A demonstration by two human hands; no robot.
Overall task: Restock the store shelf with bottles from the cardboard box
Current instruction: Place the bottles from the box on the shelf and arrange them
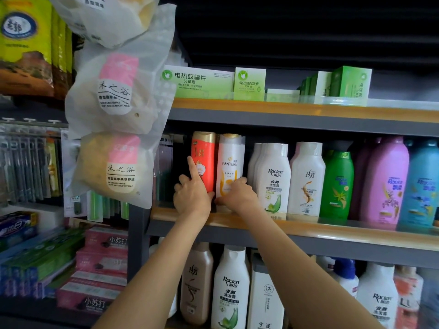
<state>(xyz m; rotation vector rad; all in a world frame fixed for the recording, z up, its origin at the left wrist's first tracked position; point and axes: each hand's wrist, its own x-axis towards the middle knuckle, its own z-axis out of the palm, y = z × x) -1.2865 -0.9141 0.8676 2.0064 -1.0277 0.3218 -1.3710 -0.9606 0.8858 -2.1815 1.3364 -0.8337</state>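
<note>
A red bottle with a gold cap [204, 160] stands upright at the left end of the middle shelf [308, 227]. My left hand [191, 194] grips its lower part, index finger stretched up along its left side. Right beside it stands a white Pantene bottle [230, 162], and my right hand [237, 194] is closed around its base. Both bottles rest on the shelf and touch or nearly touch each other. The cardboard box is out of view.
Right of the Pantene bottle stands a row of white Raclen [273, 179], white, green [337, 184], pink and blue bottles. Green boxes [199, 81] fill the upper shelf. More bottles stand below. Hanging bags of bath sponges [114, 100] crowd in from the left.
</note>
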